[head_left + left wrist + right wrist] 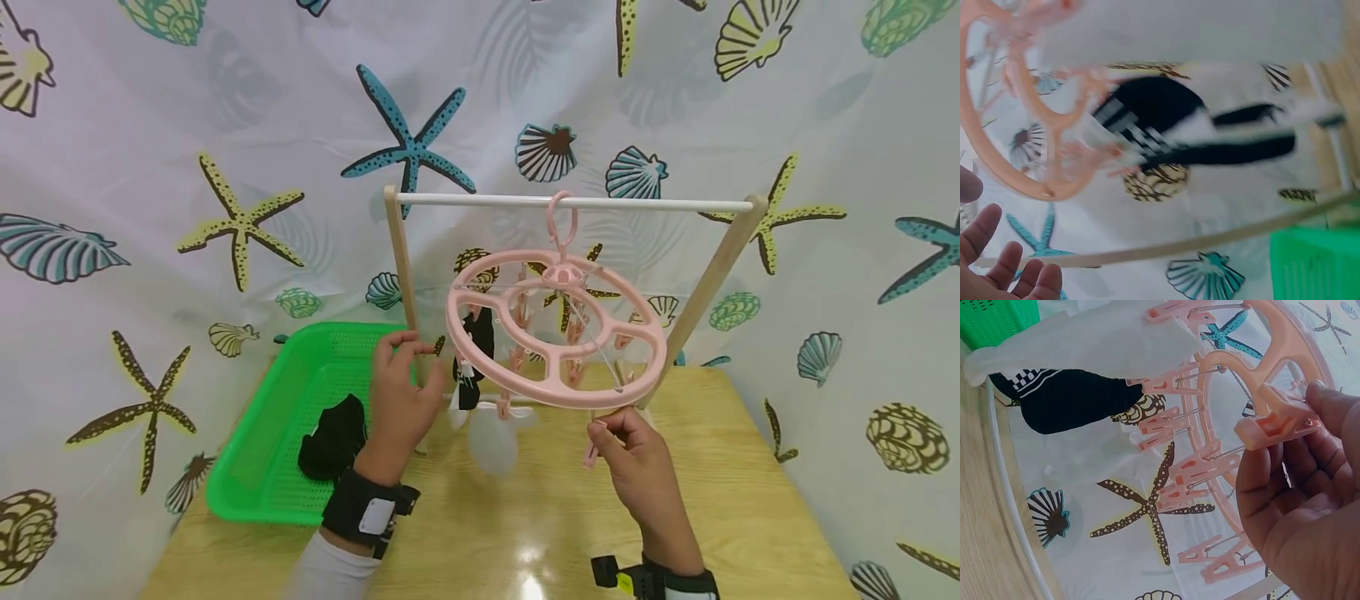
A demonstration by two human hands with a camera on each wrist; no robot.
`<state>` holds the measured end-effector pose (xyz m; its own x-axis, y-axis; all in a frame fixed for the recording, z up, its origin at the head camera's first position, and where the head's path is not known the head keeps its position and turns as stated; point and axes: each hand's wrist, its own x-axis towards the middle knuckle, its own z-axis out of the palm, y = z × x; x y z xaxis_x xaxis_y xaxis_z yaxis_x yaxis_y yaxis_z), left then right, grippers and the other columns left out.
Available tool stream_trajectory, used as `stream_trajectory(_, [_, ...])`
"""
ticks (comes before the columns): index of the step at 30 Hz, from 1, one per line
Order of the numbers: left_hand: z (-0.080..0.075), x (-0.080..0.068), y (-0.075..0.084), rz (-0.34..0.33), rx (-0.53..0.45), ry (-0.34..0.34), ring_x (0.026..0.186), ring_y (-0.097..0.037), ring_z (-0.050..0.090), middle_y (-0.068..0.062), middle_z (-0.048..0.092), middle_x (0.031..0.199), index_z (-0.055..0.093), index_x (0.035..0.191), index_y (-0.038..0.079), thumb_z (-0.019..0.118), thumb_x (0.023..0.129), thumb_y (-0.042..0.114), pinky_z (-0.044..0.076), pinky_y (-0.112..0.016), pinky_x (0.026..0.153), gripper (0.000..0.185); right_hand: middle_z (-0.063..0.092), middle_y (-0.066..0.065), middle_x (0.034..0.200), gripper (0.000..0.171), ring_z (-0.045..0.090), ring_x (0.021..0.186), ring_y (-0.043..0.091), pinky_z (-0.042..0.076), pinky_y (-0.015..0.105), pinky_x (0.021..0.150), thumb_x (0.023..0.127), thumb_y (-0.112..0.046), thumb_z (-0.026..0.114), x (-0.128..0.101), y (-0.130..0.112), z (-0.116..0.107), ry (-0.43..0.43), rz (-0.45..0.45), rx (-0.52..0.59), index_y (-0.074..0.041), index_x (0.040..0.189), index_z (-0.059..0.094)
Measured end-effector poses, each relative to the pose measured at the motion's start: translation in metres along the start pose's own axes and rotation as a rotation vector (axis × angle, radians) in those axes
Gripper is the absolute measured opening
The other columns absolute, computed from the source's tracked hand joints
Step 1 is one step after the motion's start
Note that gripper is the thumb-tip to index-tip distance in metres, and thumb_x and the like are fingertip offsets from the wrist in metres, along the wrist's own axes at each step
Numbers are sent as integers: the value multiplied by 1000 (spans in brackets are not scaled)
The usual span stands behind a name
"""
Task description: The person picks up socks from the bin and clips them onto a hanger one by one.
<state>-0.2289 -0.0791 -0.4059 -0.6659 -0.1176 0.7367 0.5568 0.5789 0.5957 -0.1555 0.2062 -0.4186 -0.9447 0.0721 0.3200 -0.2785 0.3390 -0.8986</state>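
A round pink clip hanger (553,387) hangs by its hook from a white bar. At its right front edge, my right hand (637,454) pinches a pink clothespin (1279,428) between thumb and fingers. My left hand (405,400) is raised left of the hanger, its fingers apart and holding nothing. In the left wrist view, its fingers (1007,265) show beside the pink ring. From the hanger's left and front hang a black sock with a white pattern (1079,400) and a white cloth piece (492,442); the cloth's kind cannot be told.
A green basket (247,433) stands on the wooden table (480,542) at the left, with a black cloth item (333,437) in it. Wooden posts (708,283) hold the white bar (480,200). Several empty pink clothespins (1200,465) dangle from the hanger. A shell-patterned curtain is behind.
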Motion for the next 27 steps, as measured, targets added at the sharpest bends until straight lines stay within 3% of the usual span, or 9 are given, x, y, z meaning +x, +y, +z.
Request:
stream_trajectory(6, [-13, 6, -54, -176, 41, -196, 112, -39, 47, -22, 47, 123, 64, 104, 0, 62, 93, 7, 44, -51, 87, 13, 59, 7, 83, 13, 57, 78, 18, 48, 30, 63, 99, -12, 63, -1, 6, 2, -1, 16, 2, -1, 92, 60])
stream_trajectory(10, [-25, 9, -93, -299, 127, -321, 108, -40, 46, -23, 45, 120, 63, 110, -3, 59, 95, 11, 42, -52, 87, 21, 59, 8, 82, 13, 58, 77, 20, 48, 30, 63, 99, -13, 62, 0, 9, 1, -9, 5, 11, -3, 92, 60])
stream_trajectory(17, [-47, 5, -152, -389, 346, -549, 105, -52, 51, -37, 51, 116, 59, 117, -14, 59, 95, 19, 43, -59, 88, 40, 60, 8, 79, 11, 60, 75, 20, 48, 30, 62, 99, -11, 62, 0, 9, 1, -11, 2, 45, -3, 92, 60])
stream_trajectory(22, [-54, -7, -189, -502, 456, -734, 80, -43, 58, -31, 58, 91, 58, 104, -17, 59, 91, 25, 48, -51, 70, 44, 60, 9, 80, 12, 60, 74, 20, 49, 30, 62, 99, -10, 62, 0, 8, 3, -15, -12, 63, 0, 92, 60])
stream_trajectory(25, [-56, -13, -206, -631, 461, -853, 86, -45, 58, -36, 56, 101, 50, 115, -22, 56, 93, 27, 48, -49, 72, 54, 60, 11, 82, 14, 61, 75, 19, 50, 30, 62, 99, -12, 62, 0, 5, 4, -19, -18, 61, 0, 92, 60])
stream_trajectory(27, [-57, -17, -211, -693, 455, -902, 103, -52, 55, -41, 51, 119, 41, 129, -24, 54, 94, 27, 48, -53, 84, 63, 61, 12, 82, 14, 60, 75, 18, 49, 29, 63, 99, -12, 62, 0, 4, 4, -21, -14, 57, 0, 93, 60])
